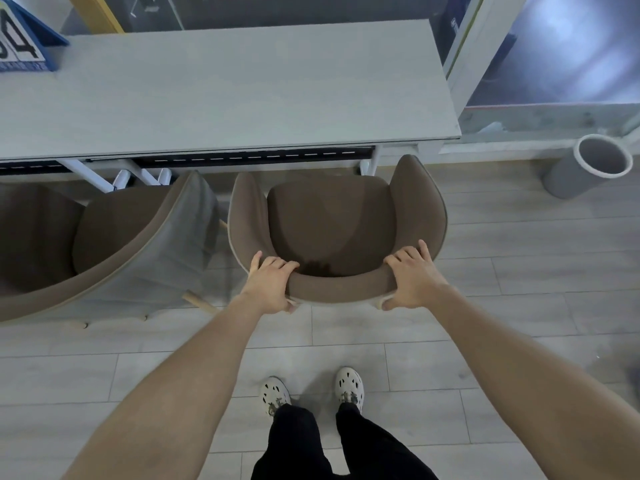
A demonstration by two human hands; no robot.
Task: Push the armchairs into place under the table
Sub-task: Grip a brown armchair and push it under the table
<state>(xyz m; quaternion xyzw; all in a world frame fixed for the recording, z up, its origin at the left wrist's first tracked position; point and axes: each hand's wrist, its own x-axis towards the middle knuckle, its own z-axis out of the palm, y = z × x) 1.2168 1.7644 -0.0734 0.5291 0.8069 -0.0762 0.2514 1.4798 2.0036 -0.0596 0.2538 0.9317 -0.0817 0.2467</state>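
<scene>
Neither chair looks tucked in yet: the right armchair (332,233) sits with its seat front just short of the table (242,95) edge ahead of the hands, and the second armchair (114,244), off beyond the left hand, stands angled and clear of it. The left hand (272,285) and right hand (412,278) each clamp the backrest's top rim, fingers curled over the inside, thumbs behind.

The armchair (329,220) wears matt brown cloth; the counter (242,98) looks like pale, smooth wood-grain laminate, as does the floor (519,271).
</scene>
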